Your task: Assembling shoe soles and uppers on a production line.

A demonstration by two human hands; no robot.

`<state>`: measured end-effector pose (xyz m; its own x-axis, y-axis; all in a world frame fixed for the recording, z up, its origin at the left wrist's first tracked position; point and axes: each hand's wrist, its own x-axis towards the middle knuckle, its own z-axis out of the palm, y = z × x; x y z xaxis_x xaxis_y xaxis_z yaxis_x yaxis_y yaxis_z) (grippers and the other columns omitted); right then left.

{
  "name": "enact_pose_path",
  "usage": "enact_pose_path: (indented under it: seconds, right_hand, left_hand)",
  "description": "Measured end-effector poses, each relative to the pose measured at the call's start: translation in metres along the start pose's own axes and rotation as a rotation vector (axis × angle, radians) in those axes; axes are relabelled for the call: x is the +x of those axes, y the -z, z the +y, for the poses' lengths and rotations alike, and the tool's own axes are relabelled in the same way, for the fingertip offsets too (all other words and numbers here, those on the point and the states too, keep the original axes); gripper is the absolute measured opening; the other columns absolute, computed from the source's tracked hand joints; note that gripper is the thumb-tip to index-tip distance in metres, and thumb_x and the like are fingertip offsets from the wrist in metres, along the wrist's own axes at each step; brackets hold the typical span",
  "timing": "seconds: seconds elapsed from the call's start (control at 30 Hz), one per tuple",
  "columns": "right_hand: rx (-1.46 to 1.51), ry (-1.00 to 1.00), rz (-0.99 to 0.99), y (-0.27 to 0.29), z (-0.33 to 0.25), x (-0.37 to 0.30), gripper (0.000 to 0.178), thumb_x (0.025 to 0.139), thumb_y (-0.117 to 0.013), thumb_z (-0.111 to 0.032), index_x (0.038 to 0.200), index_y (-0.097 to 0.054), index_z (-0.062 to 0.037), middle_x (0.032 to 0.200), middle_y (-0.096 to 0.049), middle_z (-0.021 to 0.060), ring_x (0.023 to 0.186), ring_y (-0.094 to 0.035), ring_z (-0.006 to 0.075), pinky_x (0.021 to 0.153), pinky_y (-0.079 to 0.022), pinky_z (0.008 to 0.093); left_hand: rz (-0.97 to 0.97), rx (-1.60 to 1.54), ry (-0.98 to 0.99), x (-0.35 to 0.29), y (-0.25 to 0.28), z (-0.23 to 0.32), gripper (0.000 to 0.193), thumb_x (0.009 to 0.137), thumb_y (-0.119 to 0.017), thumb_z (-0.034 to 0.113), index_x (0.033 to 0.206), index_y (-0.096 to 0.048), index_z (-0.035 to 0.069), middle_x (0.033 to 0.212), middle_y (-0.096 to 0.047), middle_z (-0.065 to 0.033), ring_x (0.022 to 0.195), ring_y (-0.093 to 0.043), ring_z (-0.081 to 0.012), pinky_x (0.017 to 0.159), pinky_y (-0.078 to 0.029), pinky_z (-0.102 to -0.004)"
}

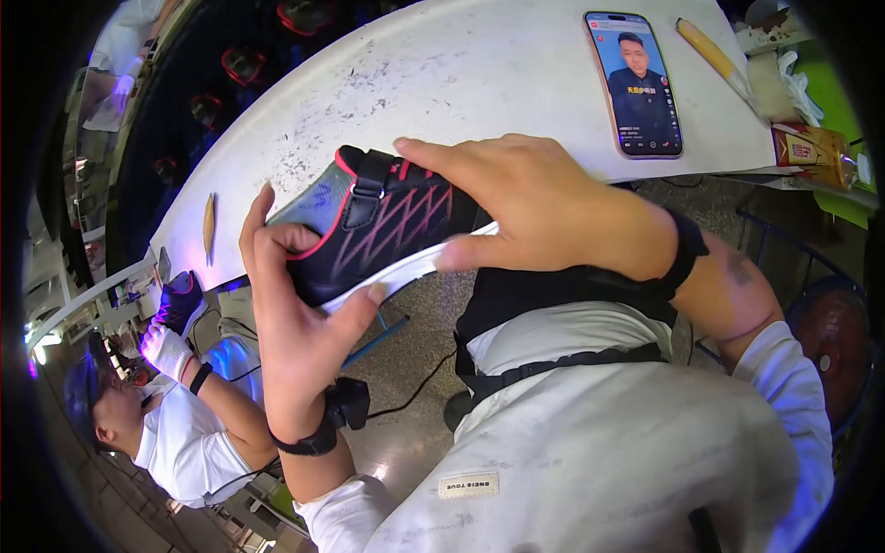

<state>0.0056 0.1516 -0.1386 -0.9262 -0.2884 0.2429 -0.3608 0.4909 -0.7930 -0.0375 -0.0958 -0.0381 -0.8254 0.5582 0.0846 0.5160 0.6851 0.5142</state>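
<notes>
Between my two hands, over the near edge of the white table (452,69), is a black sneaker (396,217) with red-pink crossing lines, a buckled strap and a white sole. My left hand (295,336) grips its heel end, with fingers at the grey-lined opening and the thumb against the sole's edge. Around the toe end, my right hand (544,207) is closed, its index finger lying along the top near the strap and its thumb on the white sole. The toe itself is hidden behind my right hand.
A lit phone (636,88) lies on the table at the far right, beside a yellow-handled tool (708,48). A slim tan stick (209,228) lies at the left. At lower left, a co-worker's gloved hand (168,350) holds a similar shoe (178,302). Dark cables hang below.
</notes>
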Motion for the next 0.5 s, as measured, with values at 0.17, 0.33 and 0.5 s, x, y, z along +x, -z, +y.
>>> enact_pose_path:
  seconds: [0.17,0.33,0.5]
  right_hand:
    - [-0.006,-0.040,0.118,-0.005,-0.009,0.013,0.081,0.079,-0.071,-0.047,0.143,-0.048,-0.0047,0.118,-0.065,0.0205,0.105,-0.063,0.0395,0.089,-0.050,0.0463]
    - [0.237,0.004,0.112,0.027,0.010,0.021,0.081,0.071,-0.083,-0.022,0.143,-0.050,-0.0046,0.128,-0.064,0.0170,0.113,-0.065,0.0264,0.099,-0.049,0.0376]
    - [0.433,0.036,0.429,0.163,-0.009,0.024,0.075,0.076,-0.081,-0.037,0.134,-0.052,0.0017,0.132,-0.060,0.0138,0.128,-0.055,0.0233,0.107,-0.046,0.0399]
  left_hand:
    - [0.131,-0.091,0.099,0.020,0.003,-0.023,0.024,0.088,-0.070,0.018,0.091,-0.054,0.000,0.110,-0.058,-0.0182,0.119,-0.053,-0.0297,0.101,-0.039,-0.0370]
    - [0.224,-0.930,0.221,0.062,0.014,-0.026,0.023,0.096,-0.062,0.017,0.111,-0.054,0.002,0.116,-0.061,-0.0188,0.105,-0.061,-0.0204,0.093,-0.048,-0.0328]
    - [0.259,-1.099,0.271,0.094,0.011,-0.087,0.032,0.095,-0.064,0.018,0.119,-0.050,0.001,0.109,-0.060,-0.0119,0.099,-0.063,-0.0172,0.085,-0.059,-0.0338]
